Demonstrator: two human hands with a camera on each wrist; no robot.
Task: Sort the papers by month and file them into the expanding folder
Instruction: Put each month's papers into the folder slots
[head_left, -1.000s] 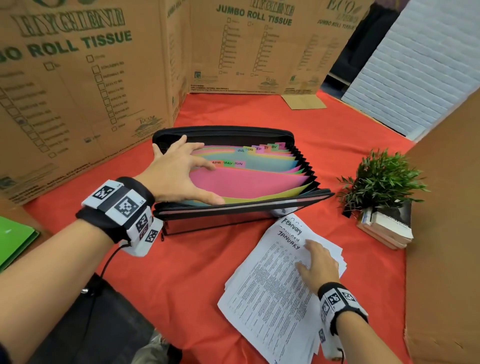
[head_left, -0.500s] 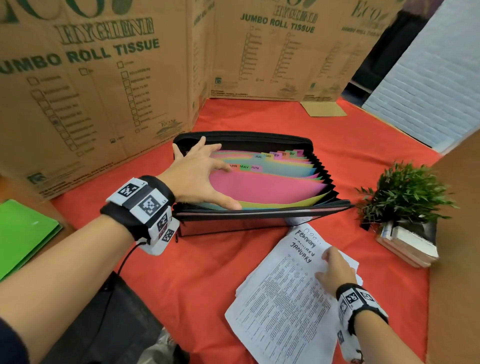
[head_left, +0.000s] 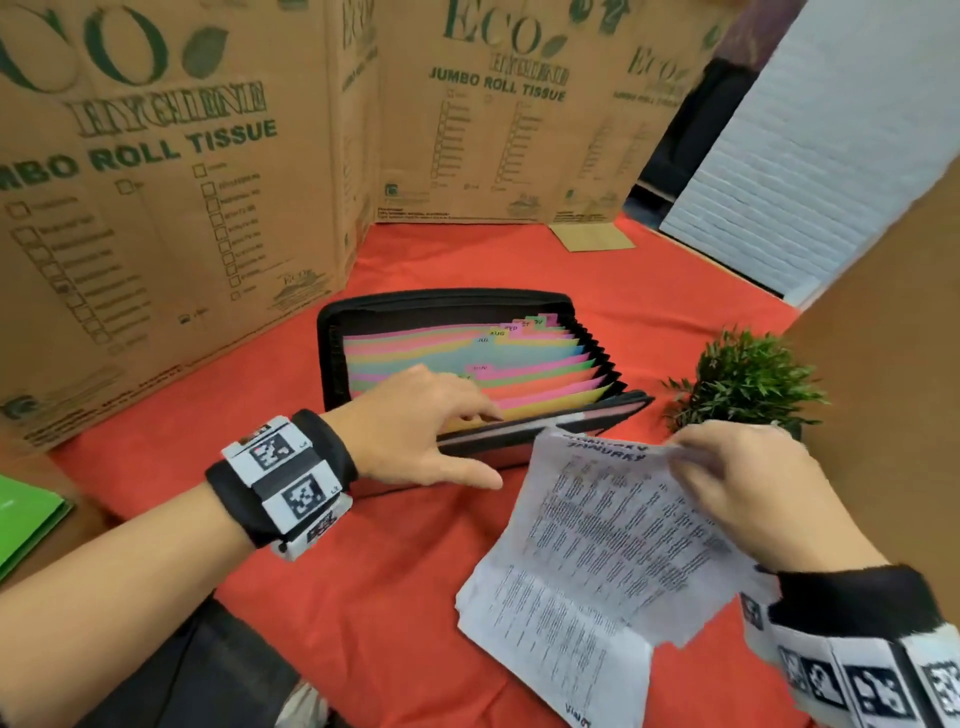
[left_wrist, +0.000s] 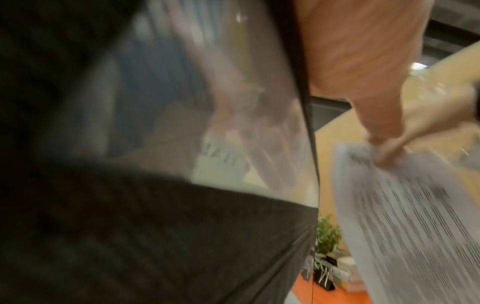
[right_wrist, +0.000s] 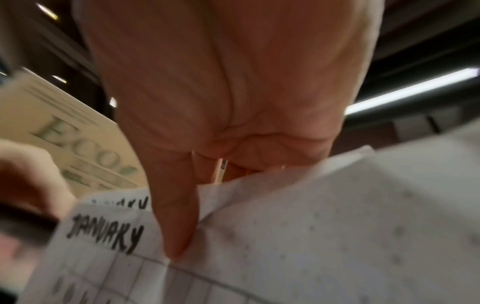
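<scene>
Head view: evenly and brightly lit from overhead, shadows soft and short beneath the left hand (head_left: 415, 436) and the papers (head_left: 613, 540). Slight motion blur softens the printed text; straight edges of the cardboard boxes (head_left: 171, 208) bow toward the frame borders. Left wrist view: heavily smeared, the left half dark and underexposed. Right wrist view: the palm is out of focus, and a ceiling strip light (right_wrist: 413, 92) glares at right of frame.
</scene>
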